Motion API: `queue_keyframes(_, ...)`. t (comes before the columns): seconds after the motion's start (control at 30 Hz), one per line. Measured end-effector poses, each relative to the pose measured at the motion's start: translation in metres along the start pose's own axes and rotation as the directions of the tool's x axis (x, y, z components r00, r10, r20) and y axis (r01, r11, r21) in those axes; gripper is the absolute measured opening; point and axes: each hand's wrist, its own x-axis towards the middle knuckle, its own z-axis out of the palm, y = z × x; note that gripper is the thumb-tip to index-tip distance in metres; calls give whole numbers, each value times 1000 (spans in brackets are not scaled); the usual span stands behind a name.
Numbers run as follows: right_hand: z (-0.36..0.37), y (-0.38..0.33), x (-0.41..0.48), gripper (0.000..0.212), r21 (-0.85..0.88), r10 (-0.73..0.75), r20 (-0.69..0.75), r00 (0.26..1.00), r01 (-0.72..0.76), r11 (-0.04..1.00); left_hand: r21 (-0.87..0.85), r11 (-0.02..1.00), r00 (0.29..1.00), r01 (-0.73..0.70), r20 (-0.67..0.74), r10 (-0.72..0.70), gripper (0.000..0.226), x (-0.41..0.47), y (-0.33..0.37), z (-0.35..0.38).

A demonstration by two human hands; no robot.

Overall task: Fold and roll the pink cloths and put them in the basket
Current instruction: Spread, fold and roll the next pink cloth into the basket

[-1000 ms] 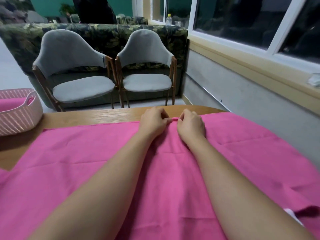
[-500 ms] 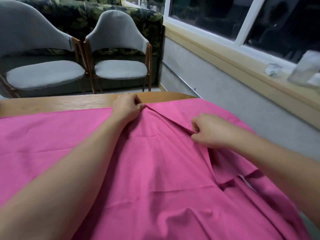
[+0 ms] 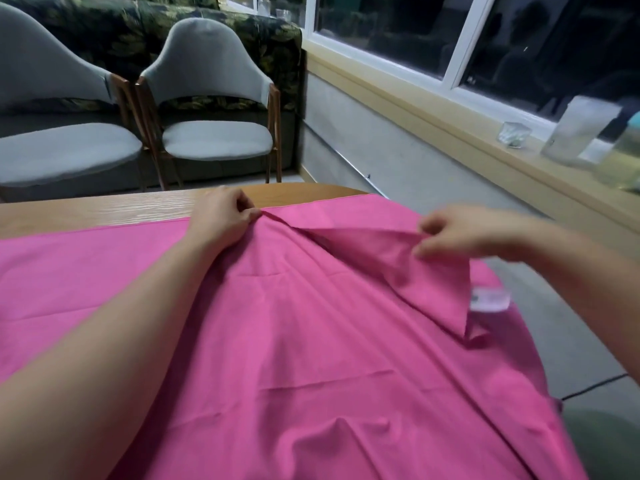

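Pink cloth [image 3: 311, 341] lies spread flat over the wooden table [image 3: 104, 209] and covers most of it; its right side hangs off the table's edge. Far hem runs along the tabletop, with bare wood beyond it.

Left hand [image 3: 221, 220]: at the far hem, fingers curled, thumb and fingertips pinching a small ridge of fabric against the table. Forearm lies across the cloth.

Right hand [image 3: 460, 233]: off to the right, raised above the table, motion-blurred. Thumb and fingers look pinched on the edge of a cloth flap, which is lifted and folded over toward the middle. A taut crease runs between the two hands.

White label [image 3: 490, 299] shows on the cloth under the flap's right corner; print unreadable.

Behind the table: two grey chairs [image 3: 214, 140] side by side, a dark leaf-patterned sofa [image 3: 270, 39] behind them. Right: window sill [image 3: 450, 109] with a small glass [image 3: 515, 134] and a blurred clear container [image 3: 581, 129] on it.
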Motion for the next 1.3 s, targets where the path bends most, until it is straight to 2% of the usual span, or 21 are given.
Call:
queue_keyframes(0.1,-29,23,48,17,185,110,-220,969,-70,980,0,1000,1000,1,-4,-1,18,1,-2,1)
queue_keyframes(0.17,-30,39,76,15,276,162,-314,935,-74,958,-3,1000,1000,1,-3,-1,18,1,-3,1)
queue_keyframes(0.27,-9,61,94,16,391,229,-299,926,-100,915,-3,1000,1000,-3,-10,3,18,1,-5,3)
queue_keyframes(0.4,18,90,85,15,552,279,-147,949,-155,819,9,1000,1000,-8,-17,8,19,2,-6,4)
queue_keyframes(0.5,25,102,83,9,639,290,-153,945,-130,758,6,1000,1000,-10,-17,10,19,1,-5,4)
queue_keyframes(0.6,23,107,100,22,633,290,-219,932,-91,769,10,1000,1000,-7,-18,7,18,2,-5,3)
queue_keyframes(0.67,13,104,117,24,636,311,-285,907,-63,769,-2,1000,1000,-5,-19,5,18,1,-6,3)
queue_keyframes(0.73,0,100,138,26,620,352,-392,850,-39,784,-15,1000,1000,-4,-27,4,18,2,-7,5)
queue_keyframes(0.83,-10,88,165,25,486,342,-522,781,-57,872,-2,1000,999,9,-44,-9,19,3,-7,7)
queue_keyframes(0.93,0,88,189,16,376,312,-507,803,-119,919,33,999,997,36,-70,-34,18,4,-9,7)
queue_keyframes(1.0,8,93,199,14,366,315,-479,819,-140,920,59,997,996,49,-79,-44,18,4,-10,9)
queue_keyframes(1.17,20,101,211,23,339,321,-466,825,-168,926,140,984,992,107,-77,-97,22,6,-9,13)
queue_keyframes(1.3,27,100,216,24,317,335,-464,820,-199,927,123,986,992,109,-79,-100,21,6,-9,12)
